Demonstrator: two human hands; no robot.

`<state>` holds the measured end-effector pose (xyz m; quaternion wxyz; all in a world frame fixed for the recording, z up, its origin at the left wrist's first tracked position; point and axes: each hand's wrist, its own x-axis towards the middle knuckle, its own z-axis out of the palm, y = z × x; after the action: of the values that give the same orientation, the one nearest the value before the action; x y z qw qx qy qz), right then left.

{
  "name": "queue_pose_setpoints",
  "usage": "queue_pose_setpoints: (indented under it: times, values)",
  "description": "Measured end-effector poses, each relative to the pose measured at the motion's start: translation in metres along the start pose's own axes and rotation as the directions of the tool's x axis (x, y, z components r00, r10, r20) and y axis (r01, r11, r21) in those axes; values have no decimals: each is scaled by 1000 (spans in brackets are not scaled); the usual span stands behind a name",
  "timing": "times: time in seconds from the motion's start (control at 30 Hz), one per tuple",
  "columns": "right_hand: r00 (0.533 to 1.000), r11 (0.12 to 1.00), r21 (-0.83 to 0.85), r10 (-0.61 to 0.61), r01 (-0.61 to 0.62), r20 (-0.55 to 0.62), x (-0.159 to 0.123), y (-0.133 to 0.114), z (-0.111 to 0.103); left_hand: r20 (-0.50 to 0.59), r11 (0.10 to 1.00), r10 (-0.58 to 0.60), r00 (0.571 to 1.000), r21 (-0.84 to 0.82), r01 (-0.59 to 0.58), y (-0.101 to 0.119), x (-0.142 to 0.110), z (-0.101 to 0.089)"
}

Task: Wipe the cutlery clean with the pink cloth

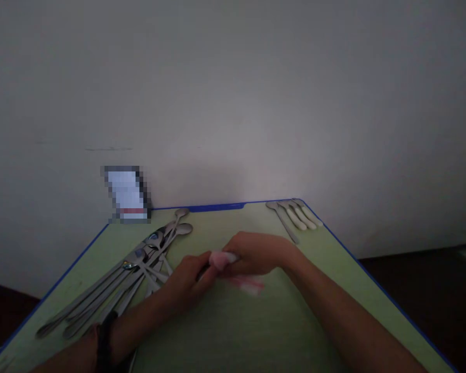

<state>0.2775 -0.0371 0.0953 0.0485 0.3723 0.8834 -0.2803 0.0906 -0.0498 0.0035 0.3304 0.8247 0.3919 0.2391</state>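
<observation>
My two hands meet over the middle of the table. My right hand is closed on a pink and white cloth, its wrist bent. A loose end of the cloth hangs below, blurred. My left hand is closed right beside the cloth, its fingertips against it; whatever it grips is hidden. Left of that hand lies a pile of long-handled metal spoons, partly covered by my forearm. Beyond my right hand, a metal spoon lies beside several pieces of cutlery with cream handles.
The pale green table has a blue edge and stands against a grey wall. A blurred-out phone-like device leans at the back left corner. Dark floor shows on both sides.
</observation>
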Motion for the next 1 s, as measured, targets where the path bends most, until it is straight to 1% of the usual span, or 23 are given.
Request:
queue_pose_setpoints:
  times: [0.07,0.13,0.23,0.33,0.4,0.47,0.6,0.7,0.77,0.8,0.83,0.93,0.97,1.0]
  values:
    - [1000,1000,-22,-3,2,-11,2,1,1,-5,1000,-7,1000,-21,7,1,1,0]
    - [1000,1000,-13,27,-27,-8,-6,9,-4,-35,998,-46,998,-40,45,0,2,-1]
    - [998,994,92,66,-64,-16,-27,26,-17,-43,974,-191,981,-132,184,-5,4,-1]
    - [994,972,215,105,-99,-17,-46,38,-29,27,909,-303,953,-292,297,-9,6,-1]
    - [992,958,265,121,-110,-26,-56,42,-33,36,868,-339,940,-375,327,-11,6,-1]
    - [985,944,303,160,-134,-63,-64,43,-36,24,834,-369,929,-433,342,-13,6,-1]
    - [959,924,321,258,-210,-114,-68,43,-37,33,789,-402,915,-495,365,-14,6,-1]
    - [946,941,229,288,-250,-150,-64,38,-37,13,795,-410,912,-486,364,-9,6,-3]
    - [941,953,112,297,-282,-160,-61,31,-37,7,817,-410,912,-441,371,-5,5,-5]
    - [937,949,44,316,-313,-147,-61,27,-37,16,834,-401,916,-407,373,-3,5,-6]
    - [928,934,-24,350,-355,-128,-60,23,-36,25,853,-386,922,-370,367,-2,5,-7]
    - [880,859,-193,464,-475,-101,-56,8,-29,40,906,-316,948,-285,314,0,6,-10]
    - [872,841,-229,480,-490,-102,-53,3,-26,41,918,-291,956,-269,291,-1,6,-10]
    - [873,836,-254,478,-487,-99,-49,-2,-22,43,929,-265,963,-255,267,-1,6,-10]
